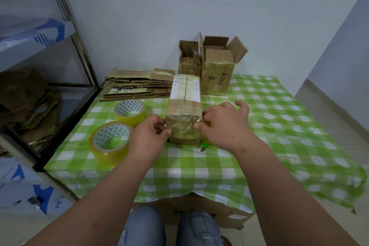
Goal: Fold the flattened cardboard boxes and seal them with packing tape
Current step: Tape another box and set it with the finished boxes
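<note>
**Both hands on the taped end of the long box**

A long brown cardboard box (184, 110) wrapped in clear yellowish tape lies on the table (279, 126), which is covered with a green-and-white checked cloth; its near end faces me and a white shipping label sits on its far top. My left hand (147, 136) is at the box's near left edge, fingers (166, 132) curled and the thumb tip pressed against the taped end face. My right hand (223, 124) is at the near right edge, thumb and forefinger pinching a crinkled bit of clear tape at that corner, the other fingers spread loosely above the cloth.

Just under my right hand, a small green-handled cutter (204, 146) pokes out beside the box's base. Left of my left hand stand two rolls of clear yellowish packing tape: the near roll (109, 144) just beside my wrist, the far roll (129, 113) behind it. Behind the rolls lies a stack of flattened brown cardboard boxes (137, 86). At the back of the table two opened brown cardboard boxes stand upright side by side: a narrow one (189, 60) and a wider one (217, 70) with handwriting on its front. A metal shelf rack (79, 46) stands to the left, holding more cardboard.
</note>
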Demonstrator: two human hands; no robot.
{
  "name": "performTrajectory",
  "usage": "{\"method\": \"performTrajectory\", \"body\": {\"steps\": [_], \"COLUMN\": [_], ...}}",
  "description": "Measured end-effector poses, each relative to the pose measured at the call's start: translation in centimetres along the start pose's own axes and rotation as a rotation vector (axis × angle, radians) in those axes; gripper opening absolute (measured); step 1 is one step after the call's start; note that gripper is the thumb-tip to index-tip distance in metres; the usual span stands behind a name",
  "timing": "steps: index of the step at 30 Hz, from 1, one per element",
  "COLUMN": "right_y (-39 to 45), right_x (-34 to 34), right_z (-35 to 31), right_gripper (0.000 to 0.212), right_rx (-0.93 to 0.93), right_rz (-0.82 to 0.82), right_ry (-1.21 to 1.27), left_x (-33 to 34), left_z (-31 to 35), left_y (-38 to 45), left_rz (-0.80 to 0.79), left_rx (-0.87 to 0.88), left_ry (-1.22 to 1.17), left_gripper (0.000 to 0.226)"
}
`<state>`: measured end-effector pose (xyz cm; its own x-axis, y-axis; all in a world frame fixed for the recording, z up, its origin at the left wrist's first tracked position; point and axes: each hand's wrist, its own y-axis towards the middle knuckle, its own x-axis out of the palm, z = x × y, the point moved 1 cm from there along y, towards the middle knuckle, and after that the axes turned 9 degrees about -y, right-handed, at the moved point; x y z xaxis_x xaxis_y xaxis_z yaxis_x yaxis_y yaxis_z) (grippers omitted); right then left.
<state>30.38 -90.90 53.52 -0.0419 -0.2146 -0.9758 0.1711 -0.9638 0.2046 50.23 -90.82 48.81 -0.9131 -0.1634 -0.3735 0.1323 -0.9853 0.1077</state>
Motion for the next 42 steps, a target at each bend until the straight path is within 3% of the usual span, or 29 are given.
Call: {"method": "performTrajectory", "body": {"steps": [4,6,10,12,18,24,29,37,42], "right_y": [0.0,-0.1,0.0,0.1,0.0,0.0,0.0,-0.6,-0.4], "right_x": [-0.1,-0.3,-0.3,-0.2,-0.1,-0.2,-0.3,-0.5,-0.5], "right_z": [0.1,0.1,-0.5,-0.7,-0.8,-0.7,-0.8,-1.1,-1.5], "right_gripper": [0.043,0.054,0.079,0.083,0.074,0.064,0.053,0.051,0.048], "right_rx": [-0.012,-0.022,-0.010,0.006,0.053,0.066,0.047,0.051,0.075], "right_rz": [0.000,-0.015,0.020,0.021,-0.014,-0.046,-0.057,-0.021,-0.029], "right_ry": [0.006,0.041,0.058,-0.001,-0.086,-0.076,-0.041,-0.006,-0.017], "left_x": [-0.5,-1.2,-1.8,-1.4,-0.7,-0.9,-1.4,-0.6,-0.5], "left_z": [0.0,0.3,2.0,2.6,1.7,1.5,1.3,1.7,1.9], "left_y": [0.3,0.7,1.0,1.0,0.9,1.1,0.9,0.9,1.2], "left_rz": [-0.083,-0.132,0.025,0.001,-0.007,-0.072,-0.116,-0.038,-0.013], "left_rx": [-0.029,-0.052,0.065,0.115,0.163,0.040,0.023,0.122,0.091], "left_ry": [0.049,0.029,-0.171,-0.153,-0.061,-0.333,-0.371,-0.125,-0.131], "left_gripper": [0.025,0.021,0.020,0.024,0.043,0.037,0.037,0.036,0.035]}}
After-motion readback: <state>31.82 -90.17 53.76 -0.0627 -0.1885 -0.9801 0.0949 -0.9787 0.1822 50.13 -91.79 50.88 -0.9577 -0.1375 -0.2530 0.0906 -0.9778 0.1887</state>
